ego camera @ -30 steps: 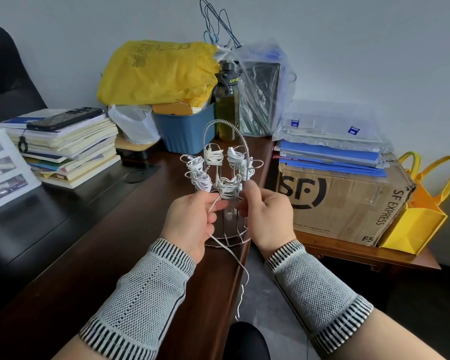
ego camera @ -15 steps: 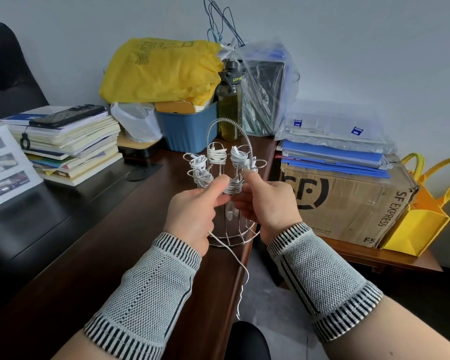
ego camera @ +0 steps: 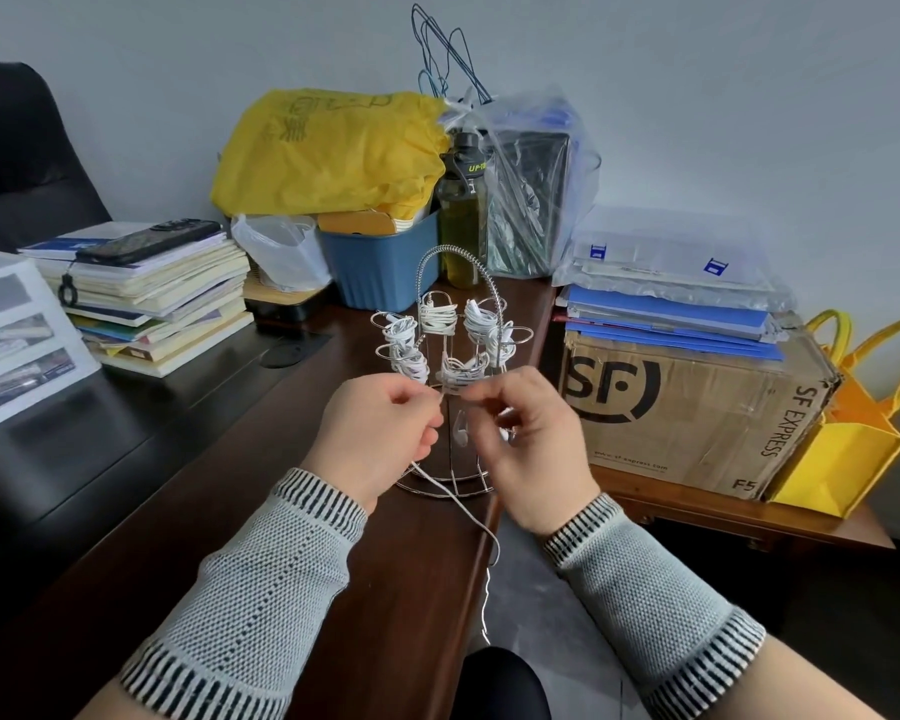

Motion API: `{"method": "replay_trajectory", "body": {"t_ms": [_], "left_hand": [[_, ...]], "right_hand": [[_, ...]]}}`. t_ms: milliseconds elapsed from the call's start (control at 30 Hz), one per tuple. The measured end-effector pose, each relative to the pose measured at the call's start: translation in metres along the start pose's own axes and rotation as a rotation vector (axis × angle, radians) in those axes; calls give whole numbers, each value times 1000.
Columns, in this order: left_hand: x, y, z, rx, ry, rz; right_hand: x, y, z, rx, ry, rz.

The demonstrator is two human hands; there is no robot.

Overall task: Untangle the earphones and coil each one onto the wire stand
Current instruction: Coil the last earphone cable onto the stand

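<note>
While coiled, earphones (ego camera: 437,319) on stand (ego camera: 458,304).

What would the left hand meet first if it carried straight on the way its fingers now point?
Probably the right hand, since the left hand points across at it along the earphone cable; the wire stand sits just behind, though depth is unclear.

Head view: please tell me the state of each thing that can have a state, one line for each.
wire stand: upright on the desk, several arms wound with white coils.
earphone cable: loose, trailing over the desk edge.
left hand: pinches the cable.
right hand: fingers curled on the cable at the front arm.
bottle: upright, cap closed.
phone: flat on the books.
</note>
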State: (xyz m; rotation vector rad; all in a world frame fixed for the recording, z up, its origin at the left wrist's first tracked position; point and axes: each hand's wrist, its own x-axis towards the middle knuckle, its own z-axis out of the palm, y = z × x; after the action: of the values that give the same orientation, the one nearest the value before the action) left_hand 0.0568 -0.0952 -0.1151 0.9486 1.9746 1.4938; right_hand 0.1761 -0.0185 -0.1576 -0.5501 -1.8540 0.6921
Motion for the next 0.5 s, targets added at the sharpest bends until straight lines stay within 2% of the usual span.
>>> {"method": "replay_trajectory", "body": {"t_ms": [100, 433, 500], "left_hand": [[-3, 1, -2, 65, -29, 32], [-19, 13, -12, 178, -71, 50], [-21, 16, -15, 208, -99, 67]], "right_hand": [[-3, 1, 10, -102, -60, -117], [5, -2, 18, -312, 66, -249], [4, -1, 17, -295, 71, -240]]}}
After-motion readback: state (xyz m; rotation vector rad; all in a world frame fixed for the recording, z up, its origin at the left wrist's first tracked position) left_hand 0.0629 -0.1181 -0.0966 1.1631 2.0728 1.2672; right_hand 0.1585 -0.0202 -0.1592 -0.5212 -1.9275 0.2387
